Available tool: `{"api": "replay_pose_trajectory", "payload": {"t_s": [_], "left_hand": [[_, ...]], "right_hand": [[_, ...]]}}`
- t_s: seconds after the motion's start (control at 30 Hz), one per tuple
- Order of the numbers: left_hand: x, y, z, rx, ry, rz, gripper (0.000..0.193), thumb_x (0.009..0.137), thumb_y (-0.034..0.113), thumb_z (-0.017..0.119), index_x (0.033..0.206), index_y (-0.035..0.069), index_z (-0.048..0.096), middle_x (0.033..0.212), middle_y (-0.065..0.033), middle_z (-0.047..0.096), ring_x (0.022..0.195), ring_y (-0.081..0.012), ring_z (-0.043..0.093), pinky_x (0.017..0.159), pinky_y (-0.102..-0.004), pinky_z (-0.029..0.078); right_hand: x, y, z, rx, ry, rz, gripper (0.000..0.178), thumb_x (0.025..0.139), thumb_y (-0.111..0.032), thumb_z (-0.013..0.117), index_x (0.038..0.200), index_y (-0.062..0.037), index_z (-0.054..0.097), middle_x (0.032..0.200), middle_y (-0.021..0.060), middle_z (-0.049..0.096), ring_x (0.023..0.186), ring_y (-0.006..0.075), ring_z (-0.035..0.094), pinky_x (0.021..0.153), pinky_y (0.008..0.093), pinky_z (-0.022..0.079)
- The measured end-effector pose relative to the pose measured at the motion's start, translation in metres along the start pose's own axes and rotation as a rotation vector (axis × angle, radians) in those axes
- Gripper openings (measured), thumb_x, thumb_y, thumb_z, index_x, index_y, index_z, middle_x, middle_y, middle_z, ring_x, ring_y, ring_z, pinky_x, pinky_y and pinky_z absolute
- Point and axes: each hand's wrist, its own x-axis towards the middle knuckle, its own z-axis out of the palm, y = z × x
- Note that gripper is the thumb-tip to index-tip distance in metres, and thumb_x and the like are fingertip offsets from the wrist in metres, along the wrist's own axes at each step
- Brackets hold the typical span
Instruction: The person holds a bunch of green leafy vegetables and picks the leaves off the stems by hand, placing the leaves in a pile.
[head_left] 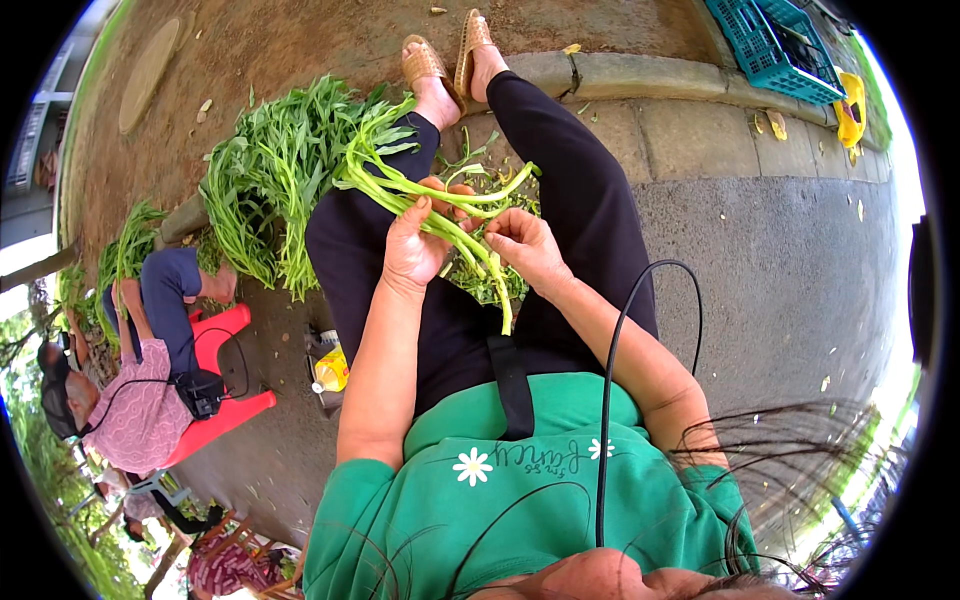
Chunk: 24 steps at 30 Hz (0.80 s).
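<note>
A small bunch of water spinach (450, 228), with long pale green stems and leafy tops, lies across my left hand (415, 245). The left thumb and fingers are closed around its stems over my lap. On the other side of the stems, my right hand (530, 248) has its thumb and forefinger pinched at a stem's edge; its other fingers are curled. Several stems point down toward my waist, and others bend off to the right. Below and behind the hands, between my legs, is a pile of torn green bits (480, 275), partly hidden by them.
A large heap of leafy greens (290, 160) rests beside my left leg. A yellow-labelled packet (330, 370) sits near my left thigh. At left another person (140, 400) sits on a red stool (225, 340). A teal crate (785, 60) and yellow bag (851, 110) lie by the far-right curb.
</note>
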Motion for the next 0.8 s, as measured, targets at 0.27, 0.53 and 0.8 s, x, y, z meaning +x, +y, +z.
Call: {"api": "replay_pose_trajectory", "payload": {"t_s": [0.27,0.53,0.8], "left_hand": [[-0.001,0.002,-0.005,0.052,-0.012,0.025,0.026,0.084,0.026,0.063,0.107,0.015,0.059,0.112,-0.0154,0.061,0.095,-0.0257,0.061,0.093,-0.0568,0.039],[-0.002,0.003,-0.007,0.032,-0.079,0.028,0.022,0.088,0.027,0.06,0.106,0.015,0.057,0.115,-0.0147,0.059,0.109,-0.0315,0.055,0.091,-0.0476,0.043],[-0.004,-0.002,-0.01,0.03,-0.075,0.117,0.021,0.087,0.028,0.062,0.105,0.017,0.06,0.118,-0.0139,0.056,0.113,-0.0297,0.052,0.097,-0.0487,0.04]], "right_hand": [[-0.003,-0.006,-0.001,0.009,-0.085,0.042,0.008,0.085,-0.005,0.06,0.092,-0.0012,0.058,0.078,-0.0017,0.057,0.063,0.0033,0.05,0.054,0.0183,0.041],[-0.009,-0.019,0.002,0.074,-0.167,0.06,0.012,0.086,-0.005,0.057,0.097,0.0006,0.057,0.079,-0.0006,0.058,0.063,0.0039,0.05,0.057,0.0201,0.044],[-0.012,-0.026,0.0,0.242,-0.23,0.049,0.024,0.087,-0.017,0.062,0.102,0.0014,0.063,0.068,-0.0023,0.055,0.057,0.0045,0.046,0.053,0.0193,0.038]]}}
